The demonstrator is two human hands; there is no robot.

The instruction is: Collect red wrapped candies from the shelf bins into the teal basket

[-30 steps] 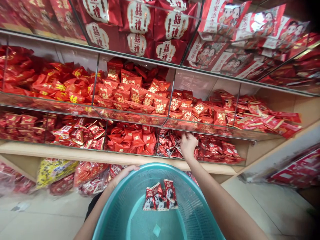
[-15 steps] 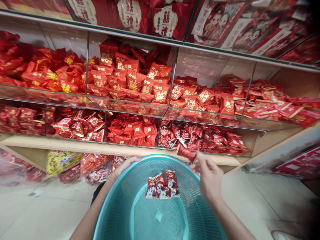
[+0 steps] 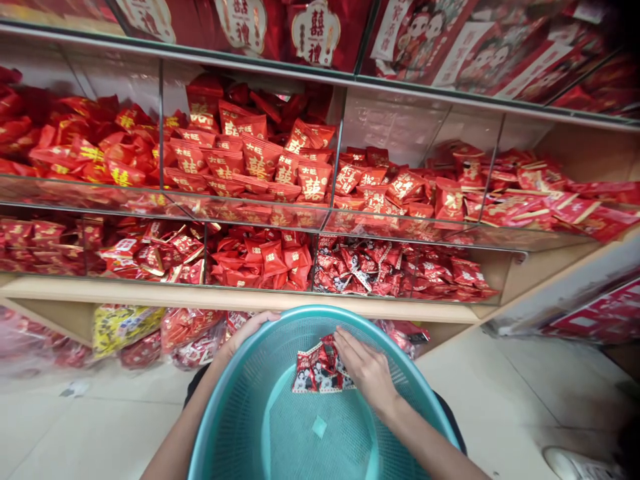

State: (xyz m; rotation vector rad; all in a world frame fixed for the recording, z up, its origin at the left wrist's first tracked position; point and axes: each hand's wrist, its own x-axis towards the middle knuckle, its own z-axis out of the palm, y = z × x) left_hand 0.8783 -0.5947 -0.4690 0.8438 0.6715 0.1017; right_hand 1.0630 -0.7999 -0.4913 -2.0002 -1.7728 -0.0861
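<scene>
Teal basket [image 3: 320, 311]: left hand [image 3: 249, 329] curled over its far-left rim. Inside, red packets [image 3: 306, 375] side by side, long axes running away from wearer, figures at near end. Right hand [image 3: 367, 375], outside with one moments ago, now among them; apparently adding. Grip or release: cannot tell.

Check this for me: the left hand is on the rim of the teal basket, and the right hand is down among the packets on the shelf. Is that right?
Not quite: the right hand is inside the teal basket, at the red packets there, as the head view shows. The left hand is on the rim.
</scene>
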